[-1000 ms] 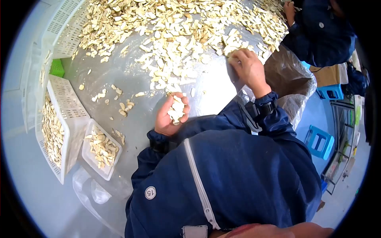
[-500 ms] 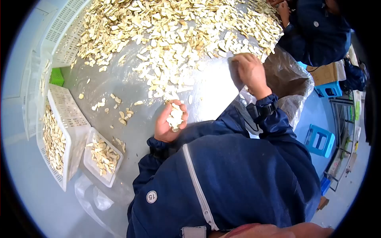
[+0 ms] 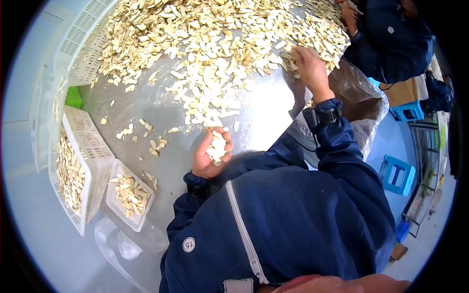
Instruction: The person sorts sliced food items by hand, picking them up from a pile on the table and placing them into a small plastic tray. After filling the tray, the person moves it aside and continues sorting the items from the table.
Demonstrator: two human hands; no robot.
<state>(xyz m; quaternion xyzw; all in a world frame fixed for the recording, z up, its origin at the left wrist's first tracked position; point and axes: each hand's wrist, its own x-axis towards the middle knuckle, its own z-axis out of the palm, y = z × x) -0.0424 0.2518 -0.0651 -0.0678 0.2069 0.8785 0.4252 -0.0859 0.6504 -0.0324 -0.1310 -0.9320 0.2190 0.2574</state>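
My left hand [image 3: 210, 154] is cupped in front of my jacket, its fingers curled round several pale dried slices [image 3: 217, 148]. Farther right, my right hand [image 3: 312, 72] reaches to the near edge of the big pile of dried slices [image 3: 210, 44]. Its fingers are stretched out over slices, with the thumb side partly hidden; no slice shows clearly in its grasp. Loose slices trail from the pile down to my left hand on the metal table [image 3: 151, 90].
At left stand a white perforated basket [image 3: 88, 136] of slices, a small white tray [image 3: 146, 207] with more, and a green block [image 3: 73, 97]. A plastic-lined container [image 3: 371, 105] is beside my right arm. Another person's sleeve [image 3: 391, 44] shows at upper right; a blue stool [image 3: 398, 175] stands behind.
My right hand has moved up, away from the bare shiny patch, to the edge of the pile. My left hand stays almost in place, holding its slices.
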